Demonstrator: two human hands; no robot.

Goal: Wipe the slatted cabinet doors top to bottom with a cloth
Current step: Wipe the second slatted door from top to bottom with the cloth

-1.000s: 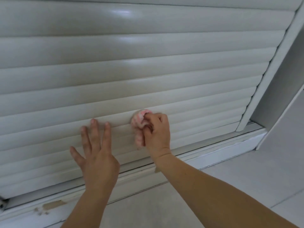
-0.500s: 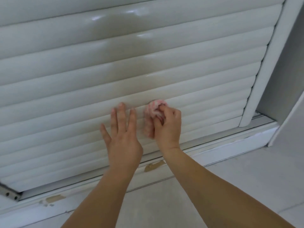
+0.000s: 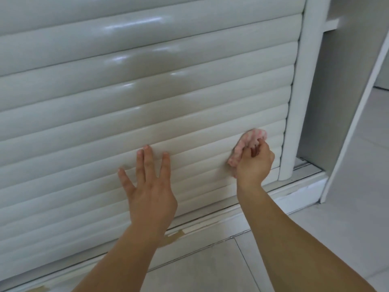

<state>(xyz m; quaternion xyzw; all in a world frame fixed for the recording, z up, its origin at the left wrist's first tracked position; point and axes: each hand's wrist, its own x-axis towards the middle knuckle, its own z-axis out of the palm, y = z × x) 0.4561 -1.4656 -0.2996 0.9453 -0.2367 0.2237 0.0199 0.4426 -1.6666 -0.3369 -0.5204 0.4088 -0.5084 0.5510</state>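
The slatted cabinet door (image 3: 147, 98) fills the left and middle of the view, its pale rounded slats running level across and catching glossy highlights near the top. Low on it, the left hand (image 3: 150, 186) lies flat with fingers straight and spread, fingertips touching the slats, holding nothing and seemingly steadying the panel. To its right, the right hand (image 3: 253, 163) has its fingers curled round a bunched pink cloth (image 3: 247, 145), which presses on the lower slats near the door's right edge, just beside the white upright frame (image 3: 294, 123). Below runs the bottom track (image 3: 252, 209), its paint chipped, then the pale floor tiles (image 3: 210, 268). The wiping appears to be in its late stage, down among the lowest slats. The next move likely calls for dropping the cloth a slat lower and drawing it along with even pressure.
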